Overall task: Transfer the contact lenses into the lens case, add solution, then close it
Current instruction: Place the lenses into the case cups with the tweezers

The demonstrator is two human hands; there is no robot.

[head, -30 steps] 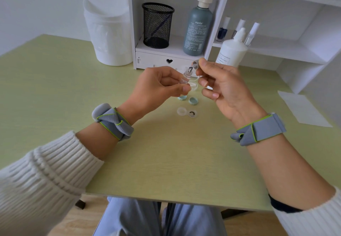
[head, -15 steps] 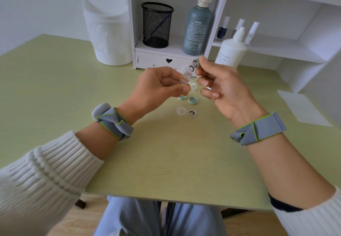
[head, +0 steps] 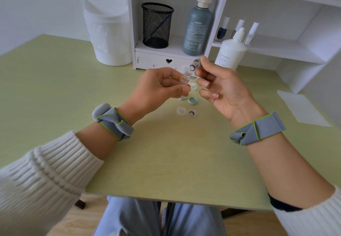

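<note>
My left hand [head: 162, 88] pinches a small clear vial [head: 185, 76], held tilted above the table. My right hand [head: 221, 88] grips a small clear cap [head: 196, 63] at the vial's mouth between thumb and forefinger. A dark-ringed contact lens [head: 192, 67] shows just below the cap. On the green table [head: 166, 161] under my hands lies the clear lens case [head: 180, 110], and a dark lens [head: 191, 113] sits in its right well. Two teal case caps [head: 193, 100] lie just behind the case. The white solution bottle [head: 230, 53] stands behind my right hand.
A white shelf unit [head: 276, 51] at the back holds a black mesh cup [head: 156, 25], a grey-green bottle [head: 197, 27] and small vials. A white lidded bin [head: 107, 25] stands back left. A white sheet [head: 302, 108] lies at the right.
My right hand has edged slightly up and right with the cap and lens. My left hand has kept the vial almost still.
</note>
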